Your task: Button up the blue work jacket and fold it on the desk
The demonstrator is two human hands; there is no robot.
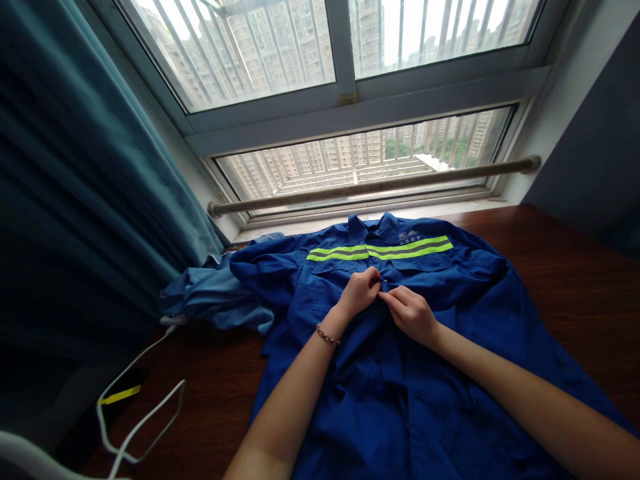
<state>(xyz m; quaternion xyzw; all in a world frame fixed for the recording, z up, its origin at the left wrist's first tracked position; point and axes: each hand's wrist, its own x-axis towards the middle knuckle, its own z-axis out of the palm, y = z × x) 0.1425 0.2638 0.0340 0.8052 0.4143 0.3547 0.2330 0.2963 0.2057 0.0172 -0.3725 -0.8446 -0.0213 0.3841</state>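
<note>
One wide window [345, 107] fills the far side, barred outside, buildings beyond. Teal curtain [75, 133] hangs at left. Dark reddish-brown worktop [560, 267] below. Blue jacket [370, 380] lies spread on it, centre to right, collar far, lower part running out of view on the near side. Metal rail [370, 189] crosses in front of the lower pane. Light-blue cloth [215, 300] bunched left of the jacket, by the curtain. White cable [129, 369] looped at near left. Yellow-green reflective band [410, 249] across the jacket's chest. Right hand [411, 315]: thumb and fingers pinching the jacket's front edge. Left hand [361, 291]: fingers curled, gripping the same edge, just beside the right; whether fingertips touch, cannot tell. Yellow strip [121, 395] at the cable. Beaded-looking bracelet [327, 335] on the left wrist. Pale logo [409, 236] above the band, right side.
</note>
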